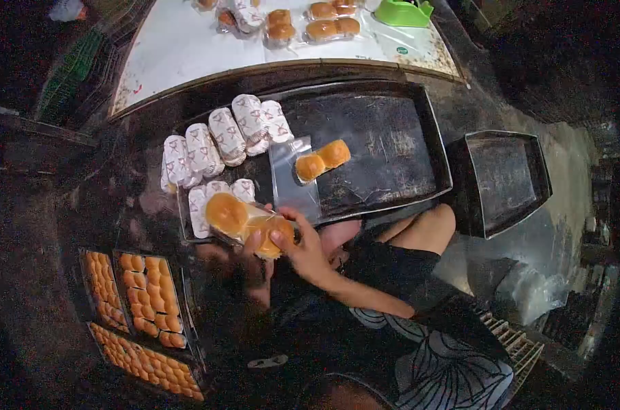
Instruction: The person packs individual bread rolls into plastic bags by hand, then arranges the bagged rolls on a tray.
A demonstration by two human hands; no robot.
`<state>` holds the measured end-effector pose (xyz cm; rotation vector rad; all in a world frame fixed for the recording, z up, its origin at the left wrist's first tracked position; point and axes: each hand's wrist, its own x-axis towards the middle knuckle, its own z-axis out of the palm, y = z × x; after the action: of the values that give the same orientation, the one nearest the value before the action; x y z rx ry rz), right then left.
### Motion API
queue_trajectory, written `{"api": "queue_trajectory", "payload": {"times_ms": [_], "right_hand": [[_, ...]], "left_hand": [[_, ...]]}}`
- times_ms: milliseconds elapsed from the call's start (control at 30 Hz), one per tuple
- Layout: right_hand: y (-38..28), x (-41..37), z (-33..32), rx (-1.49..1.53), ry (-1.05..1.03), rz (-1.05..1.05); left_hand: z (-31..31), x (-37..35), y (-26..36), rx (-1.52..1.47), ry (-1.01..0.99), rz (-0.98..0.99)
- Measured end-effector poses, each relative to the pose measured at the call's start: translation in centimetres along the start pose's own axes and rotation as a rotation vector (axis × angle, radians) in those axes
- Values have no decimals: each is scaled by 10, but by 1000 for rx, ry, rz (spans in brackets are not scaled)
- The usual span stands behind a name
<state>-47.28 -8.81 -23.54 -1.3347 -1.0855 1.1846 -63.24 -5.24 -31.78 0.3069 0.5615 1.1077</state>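
Two joined golden buns [226,214], partly in a clear bag, are held between my hands above the near left corner of the black tray [385,150]. My right hand [306,247] grips their right end, thumb on top. My left hand [254,249], dim and partly hidden, is closed on their lower side. Behind them in the tray lie several paper cases with a printed pattern [226,133]. A flat clear bag [289,181] rests in the tray, with another joined pair of buns [324,161] beside it, overlapping its right edge.
Beyond the tray, a white table [187,55] bears bagged buns [332,29] and a green plastic holder [403,13]. At lower left are trays full of buns [151,297]. A smaller empty black tray [507,181] and crumpled clear plastic [534,294] lie to the right.
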Motion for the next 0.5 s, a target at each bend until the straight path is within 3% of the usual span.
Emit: {"api": "queue_trajectory", "payload": {"times_ms": [33,100,167,200,300,333,400,433,467,500], "right_hand": [[3,-1,3,174,70,128],[5,-11,1,116,68,80],[11,-23,1,96,113,76],[11,-15,1,-56,143,55],[-15,17,4,-245,216,-70],[-3,13,2,-245,85,-191],[-1,-2,-4,-282,24,-231],[-1,-3,-12,-329,-46,-264],[9,5,-20,-522,-17,-227],[29,23,-30,-529,-60,-230]], "left_hand": [[-2,4,-1,76,-16,0],[13,13,-3,156,-38,10],[54,17,-12,545,406,853],[68,2,2,347,180,334],[79,-6,-48,295,254,372],[79,-6,-39,295,248,379],[79,-8,-13,-258,163,-99],[78,-9,-21,-258,151,-87],[79,-14,-40,-18,208,-20],[81,-18,-55,225,269,42]]}}
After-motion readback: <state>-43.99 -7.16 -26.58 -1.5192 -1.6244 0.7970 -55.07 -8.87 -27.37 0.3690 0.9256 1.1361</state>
